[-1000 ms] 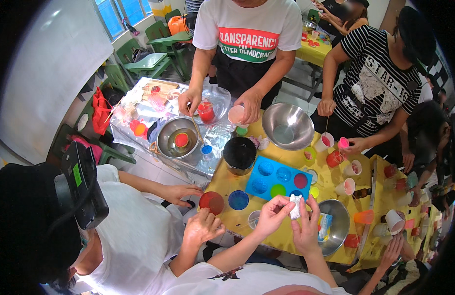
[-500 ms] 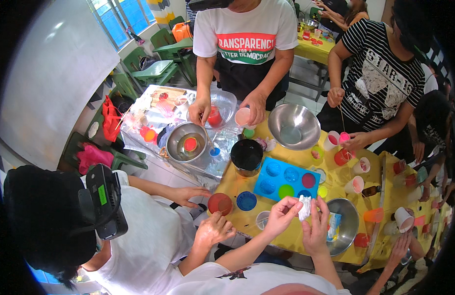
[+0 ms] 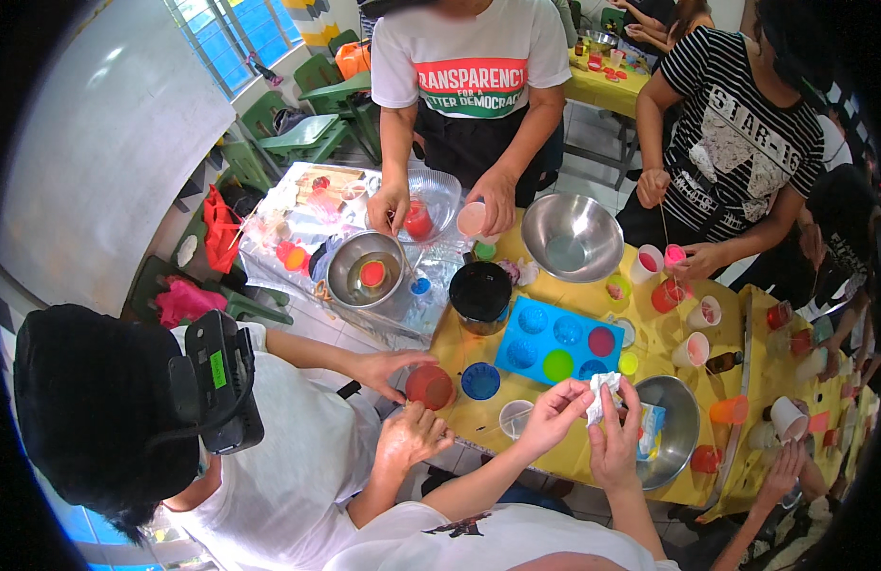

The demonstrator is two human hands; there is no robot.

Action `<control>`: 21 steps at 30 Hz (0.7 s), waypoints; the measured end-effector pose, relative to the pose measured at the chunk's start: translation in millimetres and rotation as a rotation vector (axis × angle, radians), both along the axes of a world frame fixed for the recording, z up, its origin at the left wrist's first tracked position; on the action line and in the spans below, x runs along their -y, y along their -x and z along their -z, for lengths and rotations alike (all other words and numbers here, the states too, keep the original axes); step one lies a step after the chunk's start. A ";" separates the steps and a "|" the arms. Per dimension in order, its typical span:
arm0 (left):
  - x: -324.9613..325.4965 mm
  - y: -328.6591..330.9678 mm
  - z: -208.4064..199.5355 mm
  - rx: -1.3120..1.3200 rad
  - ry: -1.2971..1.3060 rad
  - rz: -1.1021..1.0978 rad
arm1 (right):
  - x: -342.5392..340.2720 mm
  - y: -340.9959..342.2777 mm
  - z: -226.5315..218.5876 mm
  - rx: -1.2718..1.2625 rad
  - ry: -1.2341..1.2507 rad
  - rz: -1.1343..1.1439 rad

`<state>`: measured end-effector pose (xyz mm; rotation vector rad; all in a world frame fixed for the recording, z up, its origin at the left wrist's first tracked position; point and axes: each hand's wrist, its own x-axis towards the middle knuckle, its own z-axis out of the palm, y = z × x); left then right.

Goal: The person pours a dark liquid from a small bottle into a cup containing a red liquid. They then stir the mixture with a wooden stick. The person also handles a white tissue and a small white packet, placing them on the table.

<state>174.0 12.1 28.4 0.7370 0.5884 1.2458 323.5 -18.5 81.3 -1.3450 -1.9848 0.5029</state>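
Observation:
A crumpled white tissue (image 3: 604,392) is pinched between the fingertips of both my hands, above the yellow-covered table. My left hand (image 3: 557,419) grips it from the left, and my right hand (image 3: 615,440) from the right. Just beyond lies a blue silicone mould (image 3: 545,366) with round cavities, one holding green and one dark red material. Under and beside my right hand stands a steel bowl (image 3: 683,433) with a white, blue and yellow packet (image 3: 650,430) in it. A clear cup (image 3: 514,419) is close to my left forearm.
A black pot (image 3: 480,295) and a large steel bowl (image 3: 572,238) stand farther back. At left, a co-worker's hands are at a red cup (image 3: 430,387) near a blue cup (image 3: 480,381). Another person stirs a steel bowl (image 3: 350,285) on a foil-covered table. Several cups line the right.
The tissue has been turned and shows more spread between my fingers. The co-worker at left has moved a hand to the red cup. The view has shifted slightly.

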 end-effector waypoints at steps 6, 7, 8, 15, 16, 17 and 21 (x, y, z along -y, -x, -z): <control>2.3 -4.3 1.8 0.032 -0.008 0.026 | 3.3 -2.5 -0.8 0.015 -0.008 0.026; 3.0 -4.4 4.0 0.016 0.001 0.031 | 4.0 -2.4 -1.2 0.025 -0.022 0.034; 3.3 -4.4 4.7 -0.001 0.002 0.042 | 4.9 -2.2 -1.7 0.012 -0.032 0.047; 8.6 -14.4 -5.6 -0.078 -0.058 0.097 | 13.9 -13.3 -0.2 -0.110 -0.123 0.097; 9.5 -17.4 -7.0 -0.079 -0.076 0.094 | 15.3 -16.1 -1.9 -0.108 -0.137 0.097; 10.5 -20.5 -9.0 -0.083 -0.079 0.090 | 15.9 -19.2 -4.2 -0.130 -0.146 0.090; 18.4 -35.3 -15.6 -0.109 -0.105 0.070 | 19.6 -37.1 -10.9 -0.180 -0.167 0.055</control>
